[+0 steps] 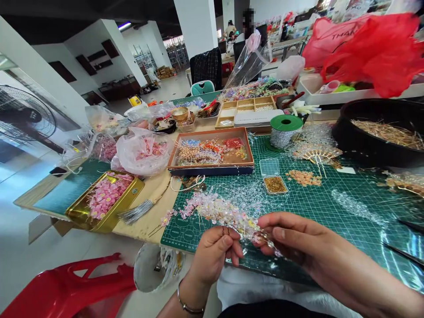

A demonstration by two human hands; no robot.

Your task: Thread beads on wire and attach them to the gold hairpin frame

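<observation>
Across the front of the green cutting mat [195, 236] stretches a long beaded floral hair ornament [228, 214] with clear, pink and pale yellow petals. My left hand [213, 251] is closed beneath its middle, thumb against fingers, pinching thin dark wire prongs. At the ornament's right end, my right hand [294, 238] holds it between thumb and fingers; some fingertips are hidden behind it. Loose clear beads [247, 194] lie scattered just beyond. A small open plastic box of gold beads [275, 184] stands past them, beside a pile of peach-coloured pieces [304, 177].
A gold tin of pink flowers [109, 194] and a wire bundle [137, 214] lie left. Behind are a shallow box of beaded pieces [212, 152] and a green spool [286, 126]. A black basin [351, 128] and dark pointed tools [402, 254] are right; a red chair [66, 287] stands below left.
</observation>
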